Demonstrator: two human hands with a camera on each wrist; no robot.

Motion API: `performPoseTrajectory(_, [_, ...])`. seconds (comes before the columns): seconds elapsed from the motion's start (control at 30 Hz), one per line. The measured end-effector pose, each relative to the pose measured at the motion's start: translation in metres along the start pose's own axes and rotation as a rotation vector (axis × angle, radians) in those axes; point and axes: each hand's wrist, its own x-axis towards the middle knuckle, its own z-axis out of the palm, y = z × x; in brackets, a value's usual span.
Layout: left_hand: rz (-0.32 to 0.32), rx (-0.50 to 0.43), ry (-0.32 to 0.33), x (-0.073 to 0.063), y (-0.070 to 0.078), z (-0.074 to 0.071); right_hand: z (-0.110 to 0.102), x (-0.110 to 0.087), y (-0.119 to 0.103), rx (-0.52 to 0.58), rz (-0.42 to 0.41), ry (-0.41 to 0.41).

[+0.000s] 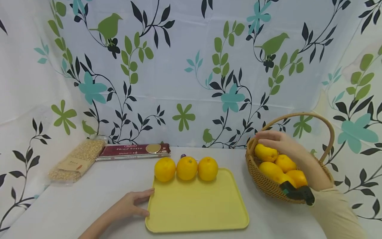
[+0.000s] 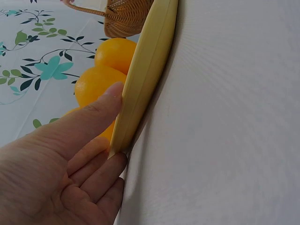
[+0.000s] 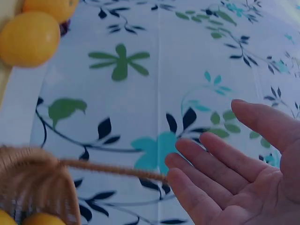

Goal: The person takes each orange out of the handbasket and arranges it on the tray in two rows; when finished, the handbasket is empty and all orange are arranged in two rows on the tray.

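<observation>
Nearest, the left hand (image 1: pixel 131 204) rests relaxed fingers and thumb against the left edge of a yellow tray (image 1: pixel 197 209), touching rather than clenching it. A hard push there could jolt the tray and start its fruit rolling, as only a low rim pens it in. To the right stands a wicker basket (image 1: pixel 253 172) heaped with yellow fruit (image 1: pixel 270 170); a black wrist strap (image 1: pixel 298 193) overlaps its near rim, and if it snagged, the basket could tip. Three oranges (image 1: pixel 187 168) sit side by side along the tray's far edge; a knock could send one onto the tabletop (image 1: pixel 74 205). The right hand (image 1: pixel 279 142), fingers extended and grasping nothing, is over the basket; I cannot tell whether it touches the fruit. A clumsy pick might topple the heap. Behind lies a spaghetti packet (image 1: pixel 128 152), then a patterned cloth (image 1: pixel 185 66).
</observation>
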Motion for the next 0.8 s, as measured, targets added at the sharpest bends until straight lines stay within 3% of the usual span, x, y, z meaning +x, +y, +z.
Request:
performPoseTrajectory(0.13, [0.005, 0.042, 0.016, 0.003, -0.001, -0.003, -0.035, 0.000, 0.012, -0.120, 0.063, -0.005])
performPoseTrajectory(0.3, [-0.003, 0.038, 0.027, 0.003, -0.001, -0.007, -0.053, 0.016, 0.033, -0.250, 0.107, 0.025])
performPoseTrajectory(0.57, [-0.014, 0.015, 0.022, 0.000, -0.002, -0.006, -0.045, 0.049, 0.047, -0.275, 0.183, 0.147])
performPoseTrajectory(0.8, [-0.006, 0.009, 0.020, 0.004, 0.001, -0.005, -0.036, 0.067, 0.067, -0.299, 0.236, 0.225])
